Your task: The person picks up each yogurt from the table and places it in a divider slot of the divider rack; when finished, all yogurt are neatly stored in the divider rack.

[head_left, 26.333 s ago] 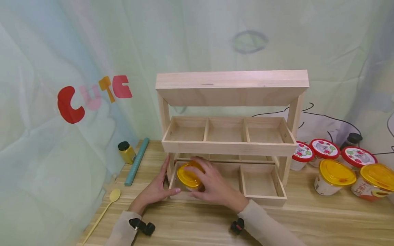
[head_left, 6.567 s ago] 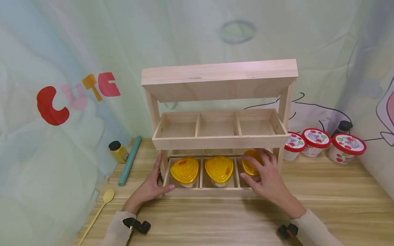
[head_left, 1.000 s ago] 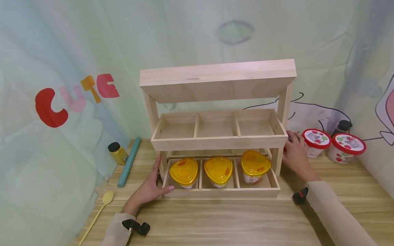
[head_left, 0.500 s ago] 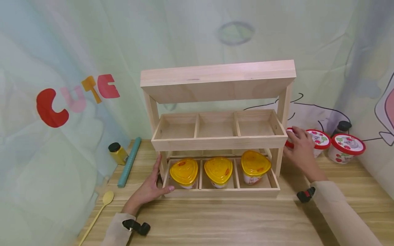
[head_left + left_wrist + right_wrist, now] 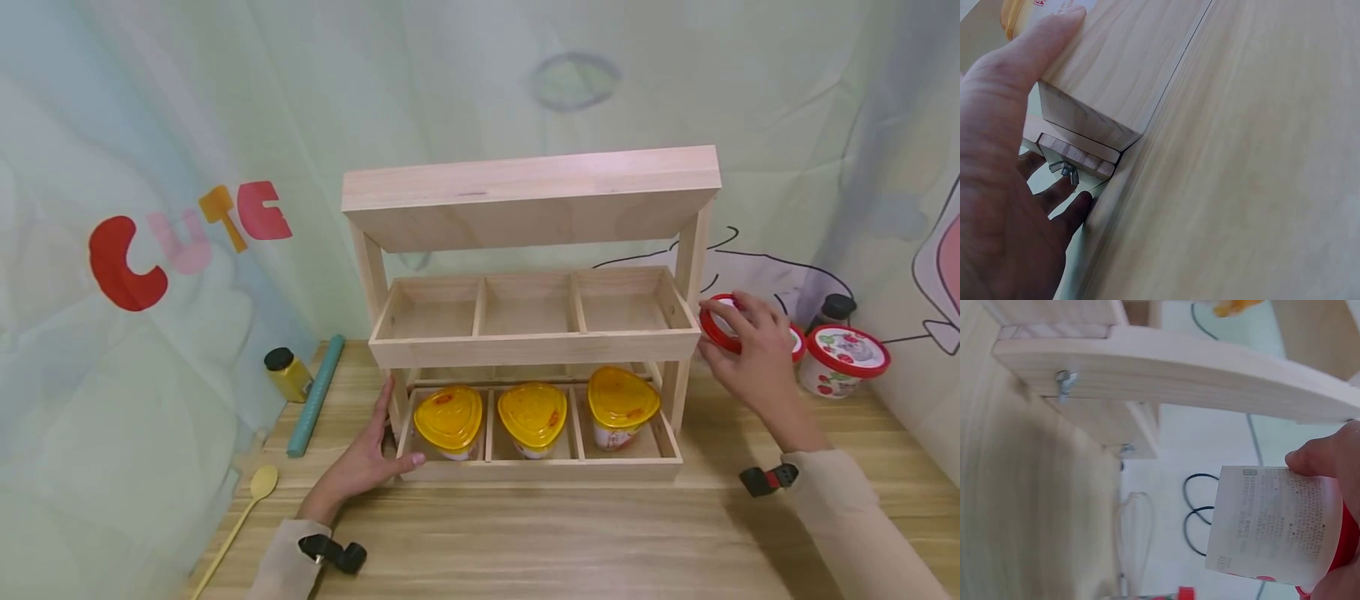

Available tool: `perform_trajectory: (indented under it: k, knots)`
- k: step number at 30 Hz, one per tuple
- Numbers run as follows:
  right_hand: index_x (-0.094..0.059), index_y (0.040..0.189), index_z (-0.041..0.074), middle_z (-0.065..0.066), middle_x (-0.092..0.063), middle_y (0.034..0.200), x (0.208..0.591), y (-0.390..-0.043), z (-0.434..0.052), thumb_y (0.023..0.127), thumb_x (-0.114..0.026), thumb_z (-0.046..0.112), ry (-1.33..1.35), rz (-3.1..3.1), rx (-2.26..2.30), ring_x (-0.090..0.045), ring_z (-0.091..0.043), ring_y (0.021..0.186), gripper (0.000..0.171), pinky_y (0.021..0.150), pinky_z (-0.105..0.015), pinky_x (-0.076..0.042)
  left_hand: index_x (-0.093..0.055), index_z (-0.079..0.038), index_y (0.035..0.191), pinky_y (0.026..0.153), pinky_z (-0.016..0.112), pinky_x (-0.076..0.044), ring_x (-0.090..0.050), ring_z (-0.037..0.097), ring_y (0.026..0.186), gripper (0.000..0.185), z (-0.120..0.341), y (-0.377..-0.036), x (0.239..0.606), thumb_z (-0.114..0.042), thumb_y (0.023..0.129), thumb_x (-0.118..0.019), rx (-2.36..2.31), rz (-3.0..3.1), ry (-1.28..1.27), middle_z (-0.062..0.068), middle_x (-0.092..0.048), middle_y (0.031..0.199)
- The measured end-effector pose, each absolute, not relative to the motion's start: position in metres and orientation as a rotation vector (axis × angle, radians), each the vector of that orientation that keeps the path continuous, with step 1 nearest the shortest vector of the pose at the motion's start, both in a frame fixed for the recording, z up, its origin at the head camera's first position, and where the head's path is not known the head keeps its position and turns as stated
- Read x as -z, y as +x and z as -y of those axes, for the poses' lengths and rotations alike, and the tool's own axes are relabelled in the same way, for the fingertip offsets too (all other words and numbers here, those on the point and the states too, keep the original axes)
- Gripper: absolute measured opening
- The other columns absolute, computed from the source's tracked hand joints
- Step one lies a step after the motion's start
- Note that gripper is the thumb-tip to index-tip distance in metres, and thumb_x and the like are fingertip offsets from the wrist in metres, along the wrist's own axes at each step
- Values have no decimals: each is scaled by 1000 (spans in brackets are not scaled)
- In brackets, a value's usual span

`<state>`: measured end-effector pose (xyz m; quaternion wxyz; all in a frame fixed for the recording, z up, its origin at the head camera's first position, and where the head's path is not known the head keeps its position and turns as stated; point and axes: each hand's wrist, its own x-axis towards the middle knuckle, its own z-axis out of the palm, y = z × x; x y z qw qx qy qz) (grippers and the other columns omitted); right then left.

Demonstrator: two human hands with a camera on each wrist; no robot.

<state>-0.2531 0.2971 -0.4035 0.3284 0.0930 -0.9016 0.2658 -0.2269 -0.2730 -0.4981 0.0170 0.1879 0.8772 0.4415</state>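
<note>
My right hand (image 5: 753, 354) grips a red-lidded tub (image 5: 1269, 525) by its lid end, raised beside the right post of a wooden two-tier rack (image 5: 535, 350). Small print covers the tub's white side in the right wrist view. At the rack's lower left corner, my left hand (image 5: 367, 462) holds on, its thumb on the front edge and its other fingers around the side, close to a wing nut (image 5: 1067, 172). Three yellow-lidded cups (image 5: 448, 421) stand one per compartment in the lower tray. The upper tray's (image 5: 534, 348) three compartments hold nothing.
Two more red-lidded tubs, one partly hidden by my right hand, the other in full view (image 5: 843, 354), stand right of the rack near a black-capped bottle (image 5: 836, 310). At left are a yellow jar (image 5: 288, 375), a teal stick (image 5: 317, 400) and a yellow spoon (image 5: 258, 492).
Over the last second my right hand raised the red-lidded tub and moved right with it. Earlier, yellow-lidded cups went into the lower tray. My left hand stays at the rack's corner.
</note>
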Motion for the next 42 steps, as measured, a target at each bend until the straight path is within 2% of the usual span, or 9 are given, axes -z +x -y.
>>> perform_trajectory:
  k: [8, 13, 19, 29, 37, 42]
  knots:
    - [-70, 137, 13, -26, -50, 160, 381, -238, -295, 85, -82, 12, 240, 2289, -682, -41, -57, 146, 53, 115, -85, -35, 19, -42, 170, 124, 80, -22, -23, 61, 160, 136, 273, -227, 497, -32, 88, -89, -1371, -2727, 578, 28, -4, 180]
    - [-71, 137, 13, -27, -50, 161, 370, -231, -295, 83, -84, 8, 256, 2262, -705, -39, -56, 149, 56, 121, -85, -27, 19, -40, 170, 124, 80, -21, -23, 61, 160, 136, 273, -227, 497, -32, 88, -89, -1357, -2735, 580, 29, -3, 180]
    - [-71, 137, 12, -25, -50, 162, 360, -224, -296, 81, -86, 5, 264, 2253, -713, -38, -53, 151, 58, 120, -84, -29, 19, -40, 170, 124, 80, -22, -22, 61, 160, 136, 273, -227, 497, -33, 88, -89, -1360, -2734, 568, 29, 1, 180]
    - [-70, 140, 12, -24, -49, 163, 347, -213, -296, 83, -85, 4, 272, 2256, -722, -37, -52, 153, 60, 124, -83, -23, 19, -39, 171, 123, 81, -21, -20, 62, 161, 136, 274, -227, 497, -34, 88, -89, -1340, -2745, 562, 29, 2, 180]
    - [-70, 140, 12, -24, -48, 165, 334, -206, -292, 82, -86, 2, 293, 2255, -743, -34, -52, 155, 60, 117, -86, -29, 18, -34, 171, 122, 82, -21, -20, 64, 159, 138, 275, -226, 498, -31, 87, -90, -1341, -2756, 605, 32, -4, 179]
    - [-70, 140, 13, -23, -48, 164, 325, -201, -290, 81, -86, 2, 300, 2251, -731, -35, -54, 152, 62, 115, -86, -31, 19, -37, 171, 123, 81, -21, -19, 62, 161, 137, 273, -226, 499, -32, 88, -90, -1348, -2748, 589, 30, 1, 180]
